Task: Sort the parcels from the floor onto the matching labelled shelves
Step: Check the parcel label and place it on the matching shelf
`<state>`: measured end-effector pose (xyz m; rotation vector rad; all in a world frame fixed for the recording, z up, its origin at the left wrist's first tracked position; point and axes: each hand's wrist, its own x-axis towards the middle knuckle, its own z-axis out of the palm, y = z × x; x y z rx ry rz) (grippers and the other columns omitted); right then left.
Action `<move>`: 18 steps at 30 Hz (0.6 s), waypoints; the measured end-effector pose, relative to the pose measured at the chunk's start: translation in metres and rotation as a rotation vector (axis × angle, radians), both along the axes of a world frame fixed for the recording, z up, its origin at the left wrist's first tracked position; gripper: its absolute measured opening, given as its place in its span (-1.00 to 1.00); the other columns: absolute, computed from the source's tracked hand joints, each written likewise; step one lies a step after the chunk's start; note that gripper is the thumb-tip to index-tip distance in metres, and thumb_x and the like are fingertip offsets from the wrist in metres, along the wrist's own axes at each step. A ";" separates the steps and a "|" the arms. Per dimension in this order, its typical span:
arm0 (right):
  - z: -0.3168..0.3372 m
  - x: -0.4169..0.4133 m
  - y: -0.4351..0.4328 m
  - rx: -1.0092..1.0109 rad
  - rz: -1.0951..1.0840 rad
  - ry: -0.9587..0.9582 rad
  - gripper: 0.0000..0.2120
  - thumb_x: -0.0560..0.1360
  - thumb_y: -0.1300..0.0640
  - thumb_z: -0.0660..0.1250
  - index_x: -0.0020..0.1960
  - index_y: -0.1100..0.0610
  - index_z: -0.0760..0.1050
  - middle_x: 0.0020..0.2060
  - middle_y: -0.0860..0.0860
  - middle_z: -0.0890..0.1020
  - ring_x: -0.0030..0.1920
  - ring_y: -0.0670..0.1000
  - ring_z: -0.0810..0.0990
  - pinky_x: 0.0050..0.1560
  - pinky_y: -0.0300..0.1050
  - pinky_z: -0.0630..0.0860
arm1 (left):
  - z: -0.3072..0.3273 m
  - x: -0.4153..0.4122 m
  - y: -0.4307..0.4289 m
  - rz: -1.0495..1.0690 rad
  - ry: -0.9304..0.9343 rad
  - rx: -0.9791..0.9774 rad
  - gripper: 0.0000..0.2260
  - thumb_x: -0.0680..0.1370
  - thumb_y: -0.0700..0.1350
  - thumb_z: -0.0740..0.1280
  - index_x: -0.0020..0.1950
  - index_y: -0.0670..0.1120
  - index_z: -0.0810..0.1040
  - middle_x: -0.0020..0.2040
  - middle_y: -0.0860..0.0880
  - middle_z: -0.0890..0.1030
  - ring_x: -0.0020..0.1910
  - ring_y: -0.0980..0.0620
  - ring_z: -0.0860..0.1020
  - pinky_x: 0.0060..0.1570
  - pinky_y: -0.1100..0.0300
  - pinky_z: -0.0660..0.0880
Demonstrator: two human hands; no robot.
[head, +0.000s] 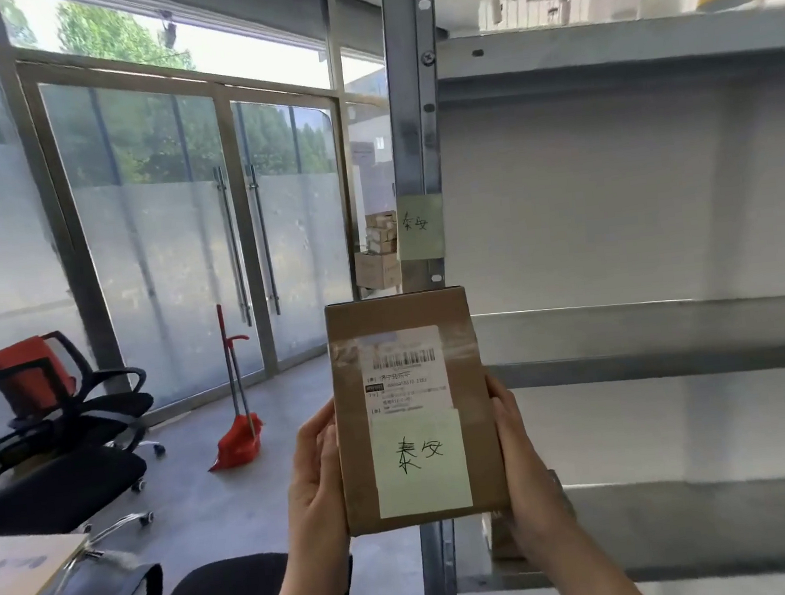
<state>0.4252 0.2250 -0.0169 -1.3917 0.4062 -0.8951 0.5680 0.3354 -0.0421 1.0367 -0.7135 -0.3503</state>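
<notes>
A brown cardboard parcel point(404, 339) is held upright in front of me, with a printed shipping label and a pale green handwritten note on its face. My left hand point(315, 480) grips its left edge and my right hand point(527, 467) grips its right edge. Just above the parcel, a pale green note point(419, 227) with similar handwriting is stuck on the upright post point(418, 100) of a grey metal shelf unit. The shelf board point(649, 318) beside that note is level with the parcel's top and to its right.
Black office chairs point(70, 428) stand at the left, one with a red cushion. A red dustpan and broom point(239, 420) lean by the glass doors point(249, 244). Stacked cardboard boxes point(376, 255) sit behind the shelf post. A lower shelf point(691, 488) runs right of my right hand.
</notes>
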 end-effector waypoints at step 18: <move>-0.006 -0.051 -0.003 0.014 -0.105 -0.145 -0.60 0.57 -0.19 0.06 0.40 -0.27 0.34 0.31 -0.04 0.60 0.25 0.02 0.64 0.21 0.15 0.62 | -0.002 -0.030 -0.027 -0.149 -0.078 0.026 -0.67 0.58 0.12 0.19 0.32 0.18 0.52 0.12 -0.03 0.69 0.04 -0.07 0.69 -0.12 -0.01 0.64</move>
